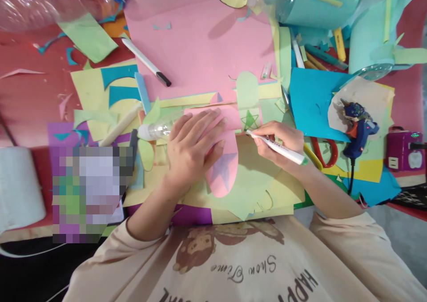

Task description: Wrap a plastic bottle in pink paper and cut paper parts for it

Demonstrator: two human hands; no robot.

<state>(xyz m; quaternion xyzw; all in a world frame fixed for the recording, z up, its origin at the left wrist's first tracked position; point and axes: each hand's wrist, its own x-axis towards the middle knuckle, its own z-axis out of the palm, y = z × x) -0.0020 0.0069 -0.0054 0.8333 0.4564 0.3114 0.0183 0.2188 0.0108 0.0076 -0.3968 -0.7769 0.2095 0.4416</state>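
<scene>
My right hand [282, 141] is closed round a white marker with a green end [283, 150]. The marker's tip meets the lower edge of a green star [249, 120], partly coloured in, on a pale green paper strip. My left hand [196, 146] lies with its fingers stretched over a small plastic bottle [160, 130] wrapped in pink paper [230, 117], holding it down on its side. Below the bottle, a rounded pink paper flap [225, 173] bears a purple star. Above it, a rounded pale green flap [247, 88] sticks out.
A blue glue gun [362, 137] stands at the right beside red-handled scissors [328, 153] and a purple box [404, 150]. A black-tipped white marker [147, 62] lies on a pink sheet [203, 39]. Large plastic bottles [50, 4] and coloured paper scraps surround the work.
</scene>
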